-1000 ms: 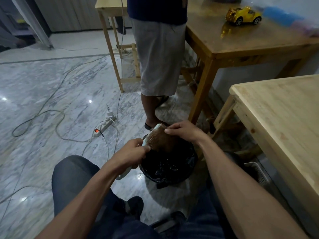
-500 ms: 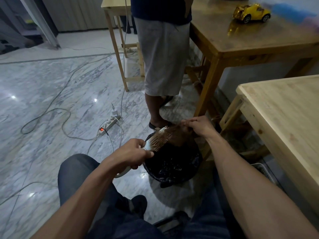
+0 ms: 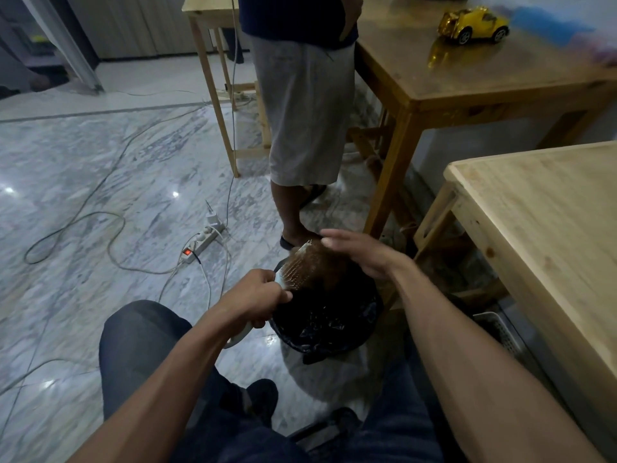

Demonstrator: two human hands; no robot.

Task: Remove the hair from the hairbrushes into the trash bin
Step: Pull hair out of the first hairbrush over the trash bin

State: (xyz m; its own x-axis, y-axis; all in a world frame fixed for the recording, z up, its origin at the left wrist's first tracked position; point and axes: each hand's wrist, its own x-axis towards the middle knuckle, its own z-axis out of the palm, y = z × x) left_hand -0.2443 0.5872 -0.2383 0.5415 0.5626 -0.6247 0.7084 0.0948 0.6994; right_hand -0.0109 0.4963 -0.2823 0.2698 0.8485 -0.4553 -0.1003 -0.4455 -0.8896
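My left hand [image 3: 256, 300] grips the pale handle of a hairbrush [image 3: 300, 267], whose bristled head is matted with brown hair [image 3: 325, 272]. The brush head hangs over the near-left rim of a trash bin [image 3: 362, 332] lined with a black bag, which stands on the floor between my knees. My right hand [image 3: 359, 253] hovers over the far end of the brush head, fingers stretched out and apart, palm down. Whether its palm touches the hair is hidden.
A person in grey shorts [image 3: 305, 121] stands just beyond the bin. A power strip [image 3: 202, 242] and cables lie on the marble floor to the left. Wooden tables [image 3: 551, 228] are at the right; one carries a yellow toy car [image 3: 474, 23]. A white perforated basket [image 3: 500, 332] sits under the near table.
My right hand pulled toward the far right end of the brush head, then opened its fingers above it. The left hand kept its hold on the handle.
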